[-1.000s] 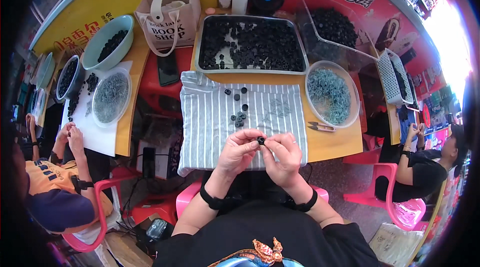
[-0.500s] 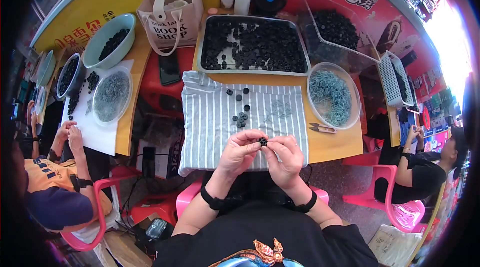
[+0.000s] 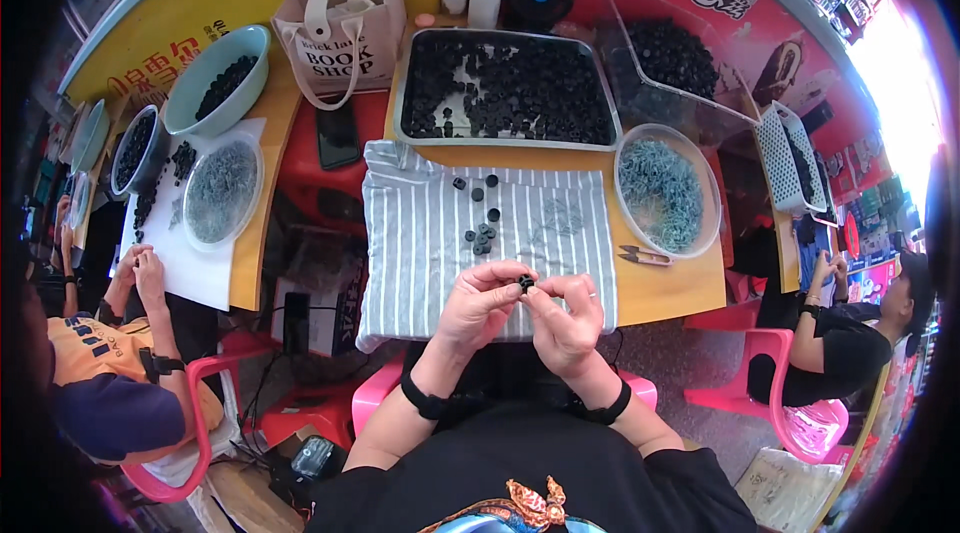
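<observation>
My left hand (image 3: 476, 305) pinches a small black round part (image 3: 526, 283) between thumb and fingertips, just over the near edge of a grey-and-white striped cloth (image 3: 420, 233). Against the part's right side are the closed fingertips of my right hand (image 3: 566, 321); anything tiny between them is too small to make out. Several similar black parts (image 3: 484, 239) lie loose on the cloth beyond my hands. To their right a faint scatter of thin clear pieces (image 3: 562, 217) rests on the stripes.
A metal tray (image 3: 500, 145) of black parts stands behind the cloth. On the right are a round tub (image 3: 716, 203) of clear bluish pieces, thread snips (image 3: 645, 256) and a clear bin (image 3: 680, 98). A tote bag (image 3: 340, 43) stands back left. People sit working at both sides.
My right hand has shifted slightly left, its fingers more bent against the black part. My left hand stays nearly still. The loose parts on the cloth have not moved.
</observation>
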`<state>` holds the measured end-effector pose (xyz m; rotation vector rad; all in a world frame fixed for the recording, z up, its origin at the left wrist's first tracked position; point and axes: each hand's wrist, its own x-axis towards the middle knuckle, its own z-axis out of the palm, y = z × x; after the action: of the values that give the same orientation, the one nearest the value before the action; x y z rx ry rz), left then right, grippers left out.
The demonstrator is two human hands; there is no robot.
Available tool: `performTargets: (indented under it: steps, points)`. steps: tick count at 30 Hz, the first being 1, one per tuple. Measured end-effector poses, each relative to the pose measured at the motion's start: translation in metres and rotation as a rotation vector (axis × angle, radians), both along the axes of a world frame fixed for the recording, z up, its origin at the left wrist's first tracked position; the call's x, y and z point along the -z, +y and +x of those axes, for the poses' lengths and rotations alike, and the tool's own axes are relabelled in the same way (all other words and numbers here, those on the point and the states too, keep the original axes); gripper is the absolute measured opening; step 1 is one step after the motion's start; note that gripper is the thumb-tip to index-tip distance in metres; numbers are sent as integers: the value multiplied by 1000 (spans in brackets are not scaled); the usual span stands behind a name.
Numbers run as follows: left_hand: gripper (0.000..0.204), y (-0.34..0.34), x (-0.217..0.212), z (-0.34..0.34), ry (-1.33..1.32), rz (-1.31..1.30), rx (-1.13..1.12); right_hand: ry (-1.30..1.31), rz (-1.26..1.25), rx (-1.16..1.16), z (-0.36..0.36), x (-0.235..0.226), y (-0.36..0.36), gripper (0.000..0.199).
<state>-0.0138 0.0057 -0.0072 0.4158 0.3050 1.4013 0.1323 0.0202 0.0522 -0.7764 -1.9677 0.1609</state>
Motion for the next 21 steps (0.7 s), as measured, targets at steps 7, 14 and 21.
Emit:
performTargets:
  steps: [7,14,21]
  points:
    - [22,-2,0,-1,27,15,3,-47,48,-30,1,1,2,36]
    - [22,-2,1,0,23,29,-4,-68,64,-58,1,2,3,37]
    - [21,-2,-2,1,49,9,-27,-97,53,-35,1,-1,4,28]
